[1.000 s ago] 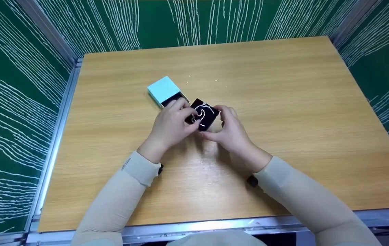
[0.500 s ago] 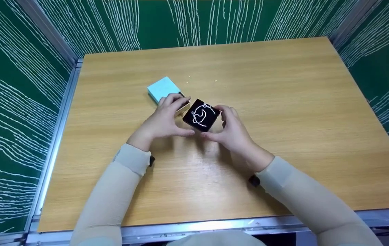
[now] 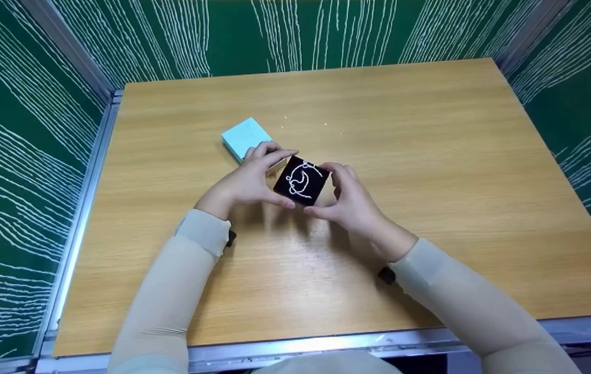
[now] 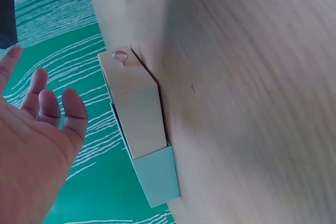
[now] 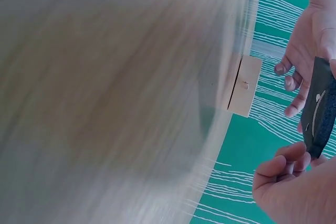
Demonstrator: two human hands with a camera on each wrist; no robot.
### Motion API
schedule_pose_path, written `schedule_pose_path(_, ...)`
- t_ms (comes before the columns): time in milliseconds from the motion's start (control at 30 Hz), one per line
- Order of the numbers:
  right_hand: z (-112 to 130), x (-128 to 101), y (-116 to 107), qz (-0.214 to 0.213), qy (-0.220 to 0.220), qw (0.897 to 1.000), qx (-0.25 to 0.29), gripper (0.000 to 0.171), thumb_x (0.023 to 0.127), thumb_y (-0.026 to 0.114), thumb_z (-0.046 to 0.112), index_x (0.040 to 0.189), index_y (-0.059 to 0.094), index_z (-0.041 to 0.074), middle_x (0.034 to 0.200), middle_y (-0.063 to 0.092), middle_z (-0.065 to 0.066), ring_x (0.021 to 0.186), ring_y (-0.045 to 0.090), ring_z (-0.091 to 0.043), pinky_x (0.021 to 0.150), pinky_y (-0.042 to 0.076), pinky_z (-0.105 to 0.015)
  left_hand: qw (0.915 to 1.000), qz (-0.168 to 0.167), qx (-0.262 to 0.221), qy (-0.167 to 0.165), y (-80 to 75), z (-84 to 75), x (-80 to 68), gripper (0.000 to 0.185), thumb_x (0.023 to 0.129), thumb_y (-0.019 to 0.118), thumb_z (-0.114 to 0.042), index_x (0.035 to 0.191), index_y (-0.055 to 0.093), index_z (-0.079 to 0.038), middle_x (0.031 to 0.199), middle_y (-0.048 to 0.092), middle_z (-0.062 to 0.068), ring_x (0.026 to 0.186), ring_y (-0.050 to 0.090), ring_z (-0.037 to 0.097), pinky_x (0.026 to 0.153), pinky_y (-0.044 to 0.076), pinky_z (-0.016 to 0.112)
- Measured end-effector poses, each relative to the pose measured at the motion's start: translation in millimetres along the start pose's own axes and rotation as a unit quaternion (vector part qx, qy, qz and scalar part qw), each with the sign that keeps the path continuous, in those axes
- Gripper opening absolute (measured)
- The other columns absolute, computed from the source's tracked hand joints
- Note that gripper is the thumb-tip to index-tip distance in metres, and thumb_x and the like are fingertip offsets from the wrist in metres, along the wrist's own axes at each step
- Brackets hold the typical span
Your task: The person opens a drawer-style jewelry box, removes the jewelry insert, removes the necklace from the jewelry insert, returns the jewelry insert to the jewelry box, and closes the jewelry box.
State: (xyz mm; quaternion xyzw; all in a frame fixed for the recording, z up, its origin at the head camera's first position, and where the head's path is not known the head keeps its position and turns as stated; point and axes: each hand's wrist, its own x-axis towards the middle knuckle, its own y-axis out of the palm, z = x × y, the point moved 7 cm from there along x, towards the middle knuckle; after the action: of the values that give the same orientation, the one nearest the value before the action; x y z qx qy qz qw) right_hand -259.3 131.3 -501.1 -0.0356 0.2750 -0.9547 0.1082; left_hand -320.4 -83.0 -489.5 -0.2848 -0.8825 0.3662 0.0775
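Note:
A square black jewelry pad (image 3: 317, 190) with a silver chain (image 3: 305, 181) laid across its face is held up between both hands. My left hand (image 3: 245, 183) holds its left side, thumb at the lower edge and index finger at the top corner; the other fingers extend loosely behind. My right hand (image 3: 353, 201) pinches the right side between thumb and fingers. Viewed edge-on in the right wrist view, the pad (image 5: 319, 114) is thin and tilted. Beyond my left hand lies a light blue box sleeve (image 3: 246, 136), its cream drawer (image 4: 137, 108) partly slid out.
A small ribbon loop (image 4: 120, 57) sits on the drawer's front. Several tiny pale specks lie on the wooden table (image 3: 404, 130) behind the pad. Green walls (image 3: 238, 31) with white streaks stand around the table's back and sides.
My left fingers have left the chain on the pad's face, spread apart and come to its left edges. The pad has shifted slightly toward me; the right hand keeps its hold.

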Motion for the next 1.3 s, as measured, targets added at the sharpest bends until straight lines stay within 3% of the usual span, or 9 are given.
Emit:
schedule_pose_path(300,1.5,-0.1,0.3,0.024,0.0,1.0,0.02,0.097,0.082,0.103,0.03,0.163,0.051,0.016,0.135,0.051,-0.021,0.119,0.053,-0.04,0.102,0.046,-0.043,0.9998,-0.014,-0.014,0.002,1.8,3.0,-1.8,0.1,0.072,0.109,-0.048,0.16,0.06,-0.039,0.171,0.036,0.002,0.159,0.029,0.029,0.135,0.034,0.065)
schedule_pose_path(400,3.0,1.2,-1.2,0.022,0.003,0.999,0.031,0.083,0.092,0.095,0.036,0.161,0.054,0.015,0.135,0.053,-0.021,0.116,0.052,-0.036,0.101,0.046,-0.041,0.9997,-0.019,-0.018,0.002,1.4,5.3,-3.3,0.099,0.071,0.109,-0.052,0.158,0.061,-0.041,0.171,0.037,0.002,0.159,0.03,0.028,0.135,0.034,0.064)
schedule_pose_path(567,6.7,8.0,-6.3,-0.013,0.009,0.999,0.051,0.052,0.106,0.08,0.034,0.149,0.067,0.007,0.123,0.056,-0.016,0.108,0.051,-0.026,0.094,0.046,-0.037,0.9994,-0.024,-0.021,0.012,2.8,5.9,-5.0,0.1,0.07,0.109,-0.053,0.158,0.062,-0.04,0.166,0.04,0.0,0.158,0.032,0.027,0.134,0.035,0.058)
schedule_pose_path(767,6.5,17.0,-12.5,-0.046,0.024,0.997,0.059,0.036,0.101,0.084,0.021,0.131,0.08,0.003,0.109,0.057,-0.014,0.098,0.05,-0.02,0.086,0.044,-0.031,0.9993,-0.023,-0.024,0.016,5.5,4.1,-6.2,0.1,0.071,0.109,-0.049,0.158,0.062,-0.038,0.165,0.04,0.0,0.155,0.034,0.028,0.132,0.037,0.057)
schedule_pose_path(900,6.9,19.5,-17.1,-0.062,0.026,0.996,0.058,0.028,0.099,0.086,0.018,0.123,0.085,0.004,0.101,0.056,-0.005,0.092,0.049,-0.017,0.081,0.043,-0.028,0.9995,-0.021,-0.02,0.012,6.9,4.5,-6.7,0.102,0.071,0.109,-0.048,0.16,0.06,-0.038,0.167,0.039,0.001,0.156,0.033,0.029,0.131,0.039,0.058)
schedule_pose_path(1133,12.2,21.2,-22.5,-0.084,-0.002,0.996,0.028,0.016,0.097,0.087,0.013,0.11,0.09,0.004,0.092,0.057,-0.002,0.088,0.048,-0.016,0.077,0.04,-0.027,0.9996,-0.019,-0.016,0.015,9.6,7.2,-7.6,0.104,0.07,0.109,-0.051,0.161,0.06,-0.039,0.167,0.038,0.002,0.149,0.04,0.029,0.127,0.042,0.057)
schedule_pose_path(1300,17.2,19.7,-25.5,-0.102,-0.025,0.994,-0.005,0.012,0.096,0.085,0.009,0.104,0.09,0.002,0.089,0.059,-0.001,0.089,0.052,-0.017,0.079,0.041,-0.027,0.9993,-0.021,-0.013,0.026,11.0,6.5,-7.7,0.101,0.069,0.109,-0.051,0.158,0.062,-0.04,0.165,0.041,0.003,0.155,0.033,0.031,0.131,0.037,0.061)
